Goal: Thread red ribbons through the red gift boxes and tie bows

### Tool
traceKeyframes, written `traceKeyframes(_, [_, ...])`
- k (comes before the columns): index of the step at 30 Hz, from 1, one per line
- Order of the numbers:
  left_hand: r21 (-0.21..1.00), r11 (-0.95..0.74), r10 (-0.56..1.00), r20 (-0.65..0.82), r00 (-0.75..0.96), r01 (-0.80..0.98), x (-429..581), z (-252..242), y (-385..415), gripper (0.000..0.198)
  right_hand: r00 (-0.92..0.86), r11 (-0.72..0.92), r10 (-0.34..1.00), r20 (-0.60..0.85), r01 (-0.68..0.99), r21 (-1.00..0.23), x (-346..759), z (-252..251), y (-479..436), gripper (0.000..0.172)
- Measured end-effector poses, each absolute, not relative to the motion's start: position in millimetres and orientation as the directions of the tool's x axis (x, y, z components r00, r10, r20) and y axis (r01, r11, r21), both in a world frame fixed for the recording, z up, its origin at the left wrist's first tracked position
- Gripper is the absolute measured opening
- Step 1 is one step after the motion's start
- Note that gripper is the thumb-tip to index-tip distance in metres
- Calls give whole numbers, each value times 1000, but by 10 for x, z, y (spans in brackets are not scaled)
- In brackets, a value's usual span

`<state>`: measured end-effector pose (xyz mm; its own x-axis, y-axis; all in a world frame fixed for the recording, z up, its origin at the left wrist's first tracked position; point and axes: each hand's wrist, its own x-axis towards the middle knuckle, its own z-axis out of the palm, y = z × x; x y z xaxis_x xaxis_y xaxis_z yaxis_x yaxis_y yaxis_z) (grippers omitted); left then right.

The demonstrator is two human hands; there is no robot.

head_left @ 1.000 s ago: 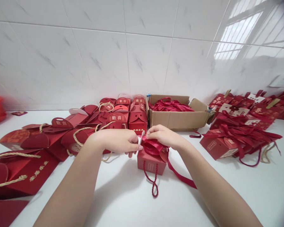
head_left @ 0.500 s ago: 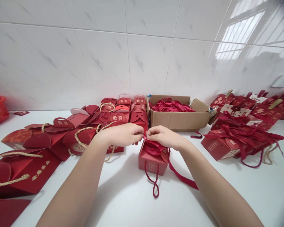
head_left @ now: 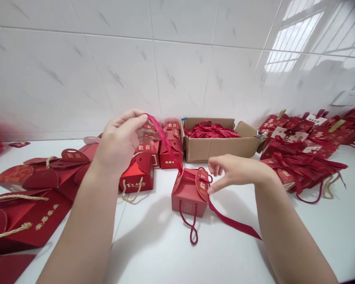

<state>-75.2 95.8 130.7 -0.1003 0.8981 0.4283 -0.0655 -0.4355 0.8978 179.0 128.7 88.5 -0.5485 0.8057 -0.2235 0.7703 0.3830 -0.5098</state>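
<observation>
A small red gift box point(head_left: 187, 195) stands in front of me with a twisted red cord loop point(head_left: 193, 227) hanging down its front. A red ribbon point(head_left: 167, 146) runs through its top; one end rises to the left and the other tail lies on the table at right. My left hand point(head_left: 127, 136) is raised left of the box, pinching the upper end of the ribbon between thumb and fingers. My right hand point(head_left: 230, 171) is beside the box's right flap, thumb at the flap's edge and fingers loosely bent, apart from the thumb, holding nothing.
Behind stands a cardboard box point(head_left: 219, 149) full of loose red ribbons point(head_left: 210, 130). Several red gift boxes with gold cords point(head_left: 51, 215) crowd the left. Ribbon-tied boxes point(head_left: 310, 167) are heaped at right. A tiled wall point(head_left: 180, 75) closes off the back.
My left hand has moved up and left, drawing the ribbon out taut from the box top. My right hand has moved right, away from the ribbon, to the box's right side.
</observation>
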Motion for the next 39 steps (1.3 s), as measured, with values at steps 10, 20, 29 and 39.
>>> traceKeyframes(10, [826,-533,836,481,-263,-185,-747,1471,786,11,-595,433,747,-298,775,-460,1710,826,1284,25])
traceKeyframes(20, [848,-500,792,530,-304,177,-854,1473,722,8,-597,392,751,-282,746,-538,1851,961,1259,36])
traceKeyframes(29, [765,-638,703,531,-472,-89,-893,1504,752,12,-564,328,786,-253,727,-603,2092,1185,1134,27])
traceKeyframes(39, [674,-712,669,562,-486,-199,-910,1513,758,16,-530,314,839,124,284,-906,2460,1149,1151,14])
